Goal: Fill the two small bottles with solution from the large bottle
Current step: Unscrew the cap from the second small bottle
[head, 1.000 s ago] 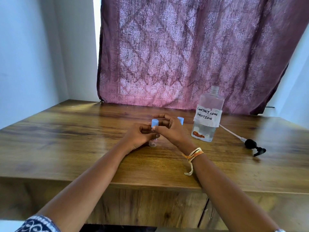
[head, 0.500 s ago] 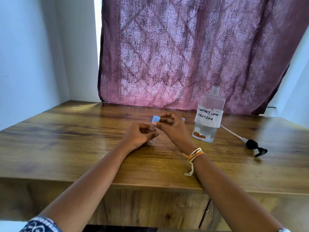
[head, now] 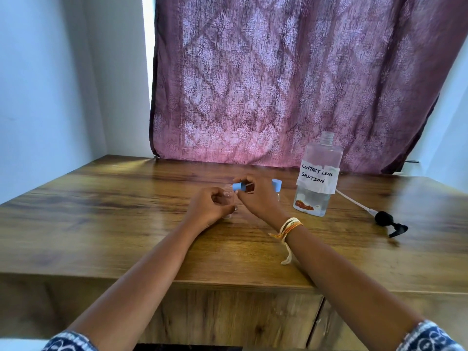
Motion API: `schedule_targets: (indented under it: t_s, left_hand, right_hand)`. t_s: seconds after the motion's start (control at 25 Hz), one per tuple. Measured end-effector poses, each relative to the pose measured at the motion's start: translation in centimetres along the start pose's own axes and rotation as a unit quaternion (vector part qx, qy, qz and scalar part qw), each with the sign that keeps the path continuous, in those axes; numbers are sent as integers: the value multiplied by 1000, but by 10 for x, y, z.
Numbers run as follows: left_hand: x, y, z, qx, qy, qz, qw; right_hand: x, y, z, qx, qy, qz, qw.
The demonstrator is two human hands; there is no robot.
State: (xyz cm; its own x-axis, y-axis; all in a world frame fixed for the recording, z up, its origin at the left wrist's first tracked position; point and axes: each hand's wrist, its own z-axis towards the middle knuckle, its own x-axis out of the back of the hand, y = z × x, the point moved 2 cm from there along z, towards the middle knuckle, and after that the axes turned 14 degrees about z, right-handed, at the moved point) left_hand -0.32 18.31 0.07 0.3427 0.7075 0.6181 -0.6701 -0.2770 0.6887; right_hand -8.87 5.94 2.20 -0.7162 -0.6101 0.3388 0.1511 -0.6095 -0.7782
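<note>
My left hand [head: 209, 207] grips a small clear bottle [head: 228, 196] that stands on the wooden table [head: 101, 219]; its neck is uncovered. My right hand [head: 255, 198] pinches that bottle's blue cap [head: 237, 186], held tilted just right of the neck and off it. Behind my right hand stands the second small bottle [head: 278, 196], mostly hidden, with its blue cap [head: 276, 184] on. The large clear bottle [head: 317, 173], labelled "contact lens solution", stands open to the right with a little liquid at the bottom.
A black pump head [head: 387, 222] with its long white tube lies on the table right of the large bottle. A purple patterned curtain [head: 278, 79] hangs behind the table. The front edge of the table runs under my forearms.
The blue cap was on the small bottle a second ago. My right hand has taken it off and tipped it sideways, away from the neck. My left hand has kept its hold.
</note>
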Motion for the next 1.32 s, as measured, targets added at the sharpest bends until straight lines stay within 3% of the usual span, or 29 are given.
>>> schedule_targets:
  t_s: [0.16, 0.36, 0.64, 0.92, 1.32]
  left_hand:
    - [-1, -6, 3, 5, -25, -5, 1000]
    - [-1, -12, 6, 20, -98, 2, 995]
    - [-5, -22, 11, 20, -112, -30, 993]
    - [-3, -9, 1, -3, -81, 3, 997]
    - [-24, 10, -7, -31, -115, -19, 993]
  right_hand:
    - [-10, 7, 18, -12, -70, -124, 990]
    - [-20, 23, 31, -61, -98, -183, 976]
    - [-25, 39, 29, -89, -63, -163, 981]
    - [-16, 20, -7, -105, -95, -199, 970]
    - [46, 12, -66, -118, -47, -74, 989]
